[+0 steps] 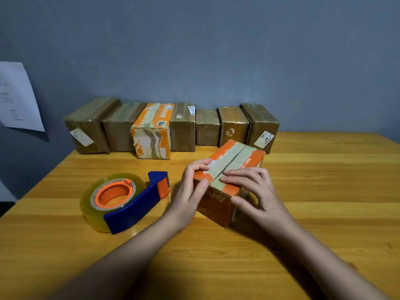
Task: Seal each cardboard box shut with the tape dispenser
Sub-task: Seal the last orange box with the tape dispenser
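An orange cardboard box [237,158] lies on the wooden table [324,191] in front of me, its two top flaps meeting along a centre seam. My left hand [190,191] grips the box's near left corner, fingers on the left flap and thumb on the end face. My right hand [253,191] presses its fingers flat on the right flap near the seam, thumb against the near end. The blue and orange tape dispenser [127,200] with a clear tape roll lies on the table left of the box, untouched.
Several cardboard boxes [183,126], most brown and one orange [152,131], stand in a row along the grey wall at the table's back edge. A white paper sheet [18,98] hangs on the wall at left.
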